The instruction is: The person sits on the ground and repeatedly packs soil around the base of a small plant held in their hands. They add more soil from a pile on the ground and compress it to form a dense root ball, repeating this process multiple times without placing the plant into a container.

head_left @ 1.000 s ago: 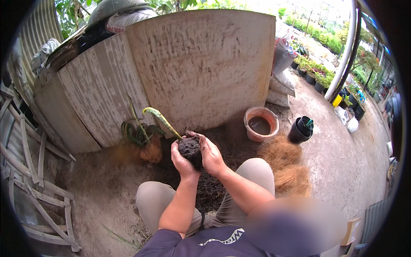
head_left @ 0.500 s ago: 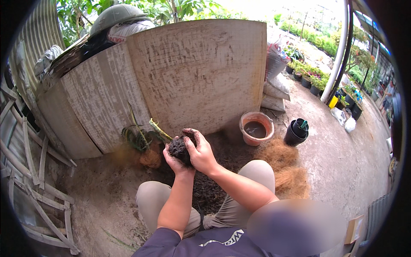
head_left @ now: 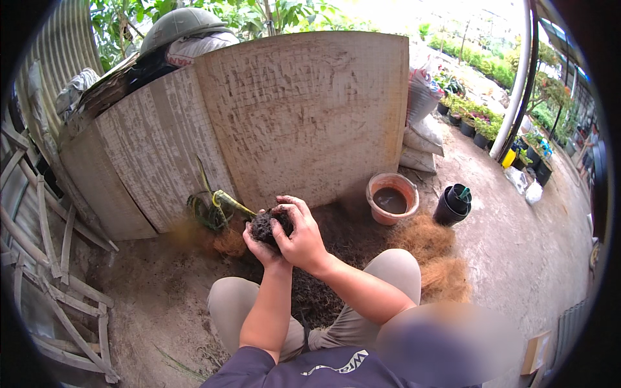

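Observation:
Between my two hands sits a dark, damp ball of soil [head_left: 264,227] with a yellow-green plant cutting [head_left: 231,202] sticking out of it to the upper left. My left hand [head_left: 260,251] cups the ball from below and the left side. From the right, my right hand [head_left: 299,231] wraps round it, its fingers curled over the top and smeared with soil. Behind the left hand, a leafy plant [head_left: 208,213] with a brown fibre-wrapped base [head_left: 229,241] rests on the ground by the board. Loose dark soil [head_left: 315,301] lies below my hands, between my knees.
A terracotta-coloured bucket [head_left: 392,198] with murky water stands by the tall board [head_left: 304,116]. To its right are stacked black pots [head_left: 453,205] and heaps of brown fibre [head_left: 424,244]. Wooden slats [head_left: 58,284] lean at the left; filled sacks [head_left: 419,149] lie at the board's right end.
My right hand has shifted its fingers over the soil ball, its thumb now lower on the front. The cutting's cut end has turned slightly. The whole view has shifted a little.

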Demonstrator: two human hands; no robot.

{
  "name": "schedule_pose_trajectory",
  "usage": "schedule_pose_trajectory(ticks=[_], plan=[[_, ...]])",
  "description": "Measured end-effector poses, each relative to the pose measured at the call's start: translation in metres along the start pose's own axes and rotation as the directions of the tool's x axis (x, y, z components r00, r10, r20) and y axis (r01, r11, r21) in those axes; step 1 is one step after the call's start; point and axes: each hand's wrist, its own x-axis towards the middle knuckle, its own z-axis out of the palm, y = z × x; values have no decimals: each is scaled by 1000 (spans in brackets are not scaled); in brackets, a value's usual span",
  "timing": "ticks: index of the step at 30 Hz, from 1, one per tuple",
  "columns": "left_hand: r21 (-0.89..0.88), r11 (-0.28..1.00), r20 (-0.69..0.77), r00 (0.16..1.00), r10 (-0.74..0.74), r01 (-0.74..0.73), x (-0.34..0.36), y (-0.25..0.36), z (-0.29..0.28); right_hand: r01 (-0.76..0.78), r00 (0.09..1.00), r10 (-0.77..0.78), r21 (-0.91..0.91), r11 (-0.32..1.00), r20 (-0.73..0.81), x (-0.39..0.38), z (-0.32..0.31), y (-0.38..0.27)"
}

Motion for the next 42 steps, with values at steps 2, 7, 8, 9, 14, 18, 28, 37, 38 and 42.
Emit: schedule_pose_trajectory(ticks=[2,7,8,9,14,18,28,37,38,42], plan=[[14,1000,-14,1000,8,-8,0,-1,2,-3,1000,3,-8,1000,-10,2,-2,-1],[12,1000,21,1000,8,-8,3,-1,1,-9,1000,8,-41,999,-25,6,-4,0],[16,1000,29,1000,9,-9,3,-1,0,-17,1000,17,-45,999,-18,7,-4,1],[13,1000,22,1000,12,-13,4,-1,0,-15,1000,13,-55,998,-24,7,-4,1],[-8,1000,20,1000,3,-3,7,-5,-2,1,999,-4,-95,996,-38,10,-6,4],[0,1000,26,1000,5,-5,7,-5,-3,19,1000,-23,-144,989,-22,11,-7,4],[11,1000,17,1000,-3,3,7,-6,-2,18,1000,-21,-241,970,-10,14,-16,4],[3,1000,37,999,9,-9,3,-5,5,35,998,-26,-198,980,48,14,-20,3],[2,1000,40,999,11,-11,3,-5,5,25,998,-16,-176,984,55,15,-21,4],[-4,999,43,998,43,-43,2,-2,7,-100,992,94,72,992,87,21,-29,1]])
